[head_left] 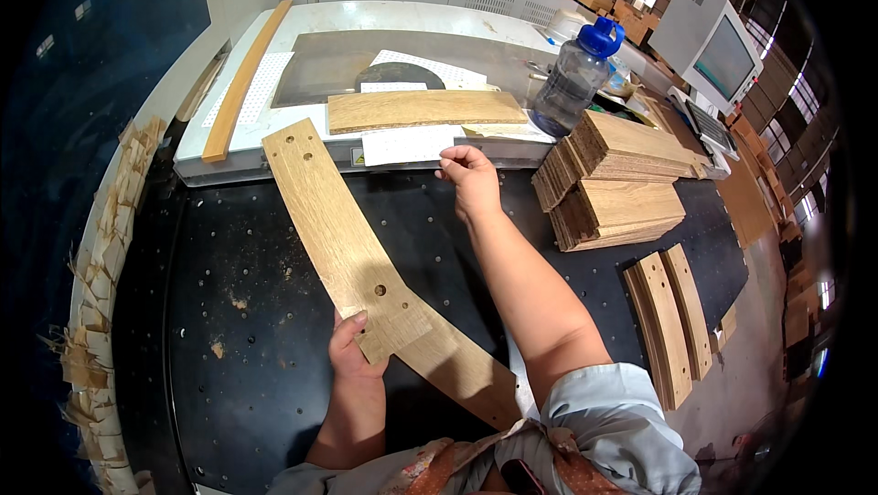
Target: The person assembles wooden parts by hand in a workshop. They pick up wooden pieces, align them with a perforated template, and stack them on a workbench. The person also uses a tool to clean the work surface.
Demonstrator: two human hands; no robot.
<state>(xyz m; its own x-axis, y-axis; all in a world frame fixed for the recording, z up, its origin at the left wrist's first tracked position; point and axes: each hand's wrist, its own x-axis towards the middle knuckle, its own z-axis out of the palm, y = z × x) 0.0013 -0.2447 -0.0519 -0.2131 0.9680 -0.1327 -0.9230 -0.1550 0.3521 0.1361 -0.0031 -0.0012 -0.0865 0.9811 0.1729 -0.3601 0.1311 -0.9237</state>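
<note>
My left hand grips the near end of a light wood-grain board with several drilled holes, its thumb on top. The board slants up and left over the black work table. A second wood-grain board lies partly under its near end and runs toward my body. My right hand is closed in a pinch at the lower right corner of a white sheet. That sheet hangs over the front edge of the white machine bed. Whether the fingers hold the sheet or some small piece is hard to make out.
Stacked wood pieces stand on the right beside a blue-capped water bottle. Curved drilled strips lie at the right edge. Another board and a long strip rest on the white bed. A monitor is back right.
</note>
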